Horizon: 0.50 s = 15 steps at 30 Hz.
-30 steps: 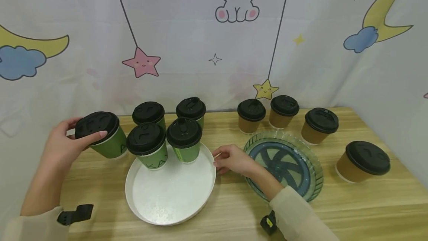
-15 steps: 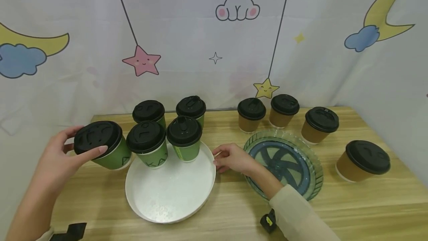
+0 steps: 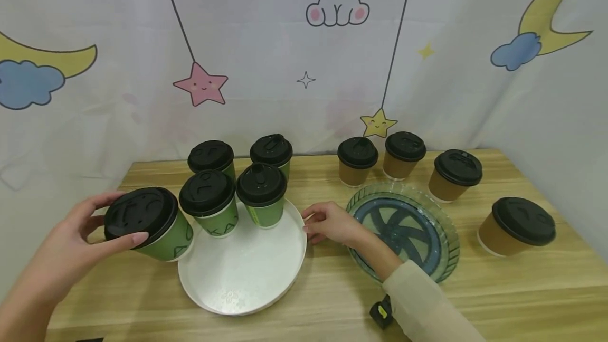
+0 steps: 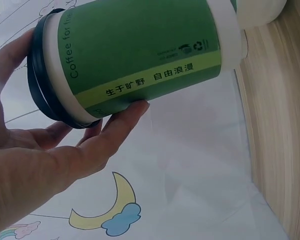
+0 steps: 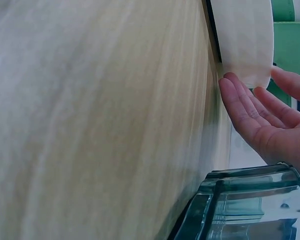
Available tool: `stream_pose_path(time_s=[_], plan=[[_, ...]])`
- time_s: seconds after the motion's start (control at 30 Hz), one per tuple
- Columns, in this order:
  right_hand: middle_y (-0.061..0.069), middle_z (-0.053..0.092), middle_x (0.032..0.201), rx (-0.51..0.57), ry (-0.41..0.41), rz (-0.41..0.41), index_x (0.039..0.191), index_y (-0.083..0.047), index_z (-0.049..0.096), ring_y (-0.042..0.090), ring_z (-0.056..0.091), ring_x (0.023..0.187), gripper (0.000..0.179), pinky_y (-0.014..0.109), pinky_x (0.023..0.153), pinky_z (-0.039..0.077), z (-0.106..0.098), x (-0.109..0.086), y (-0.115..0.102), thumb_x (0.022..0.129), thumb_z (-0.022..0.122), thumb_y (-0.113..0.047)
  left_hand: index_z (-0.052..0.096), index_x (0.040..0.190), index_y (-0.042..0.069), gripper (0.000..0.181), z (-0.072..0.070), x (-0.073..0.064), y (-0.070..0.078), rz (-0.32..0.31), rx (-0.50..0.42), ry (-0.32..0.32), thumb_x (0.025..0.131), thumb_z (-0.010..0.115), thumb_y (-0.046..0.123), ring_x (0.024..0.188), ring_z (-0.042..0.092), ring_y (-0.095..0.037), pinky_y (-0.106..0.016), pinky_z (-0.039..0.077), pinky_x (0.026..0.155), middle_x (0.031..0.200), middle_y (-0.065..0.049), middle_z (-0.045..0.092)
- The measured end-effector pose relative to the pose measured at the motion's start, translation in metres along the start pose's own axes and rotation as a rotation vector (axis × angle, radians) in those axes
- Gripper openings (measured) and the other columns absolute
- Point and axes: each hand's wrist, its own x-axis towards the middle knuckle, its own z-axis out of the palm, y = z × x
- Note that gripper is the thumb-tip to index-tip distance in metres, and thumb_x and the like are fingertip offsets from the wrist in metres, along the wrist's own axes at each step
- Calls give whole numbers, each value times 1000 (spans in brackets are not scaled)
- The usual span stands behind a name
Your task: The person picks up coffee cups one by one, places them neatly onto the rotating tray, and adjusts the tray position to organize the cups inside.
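My left hand (image 3: pixel 71 247) grips a green paper coffee cup (image 3: pixel 173 239) with a black lid, fingers and thumb round its upper part. The cup tilts, its base overlapping the left rim of the round white tray (image 3: pixel 242 278) in the head view. In the left wrist view, the cup (image 4: pixel 140 50) shows printed text on its side. Two lidded green cups, one (image 3: pixel 218 220) left and one (image 3: pixel 266 214) right, stand at the tray's back. My right hand (image 3: pixel 332 223) holds the tray's right edge; in the right wrist view its fingertips meet the tray wall (image 5: pixel 245 40).
Two more green cups, one (image 3: pixel 211 157) left and one (image 3: pixel 272 151) right, stand farther back. A clear greenish ribbed dish (image 3: pixel 448 247) lies under my right forearm. Several brown lidded cups (image 3: pixel 503 234) curve round its back and right. A patterned white curtain (image 3: pixel 266 41) hangs behind the table.
My left hand has brought its green cup nearer the front and slightly lower in the head view, toward the tray's left rim. The right hand and tray have stayed in place.
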Motion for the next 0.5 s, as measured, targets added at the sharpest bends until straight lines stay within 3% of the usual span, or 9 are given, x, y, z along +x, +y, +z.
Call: stream_pose_path(time_s=[0.27,0.5], plan=[[20,64,91,-1,2,-2,114,11,53,22,64,75,30,40,67,54,0,-1,-1,85,59,3,29,141,23,74,8,-9,8,44,-55,-85,81,71,20,91,46,11,-20,46,61,131,-12,32],[20,64,91,-7,2,-4,114,11,53,23,64,75,30,39,66,54,0,-1,0,85,59,3,29,139,25,72,17,-17,21,59,-193,-158,81,70,11,85,64,-13,-25,51,66,117,-12,47]])
